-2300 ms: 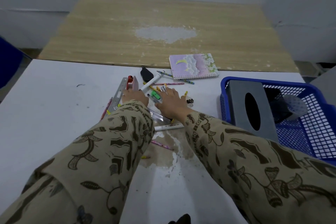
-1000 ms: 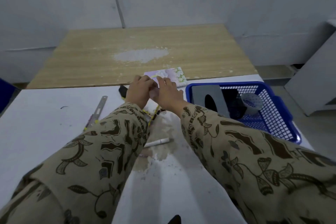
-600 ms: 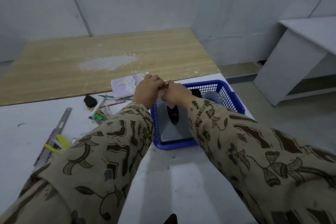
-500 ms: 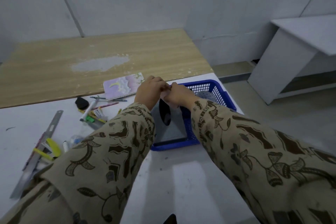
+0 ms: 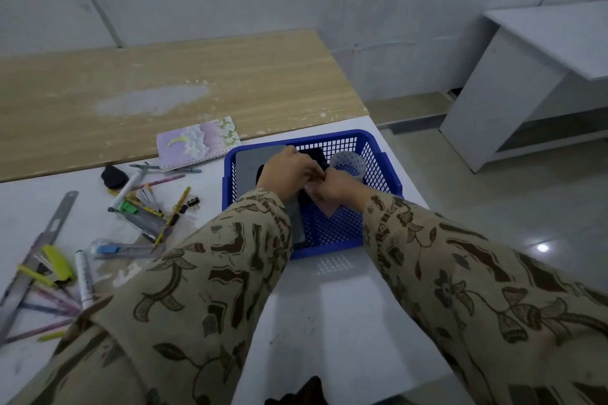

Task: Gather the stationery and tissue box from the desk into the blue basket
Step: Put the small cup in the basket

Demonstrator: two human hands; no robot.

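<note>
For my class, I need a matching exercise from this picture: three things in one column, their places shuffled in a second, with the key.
Things:
1. tissue box
2. notebook
3. metal ruler

Places:
A. across the seam between the wooden table and the white desk
B. on the white desk, far left
C. inside the blue basket

Pairs: 1-C, 2-A, 3-B
</note>
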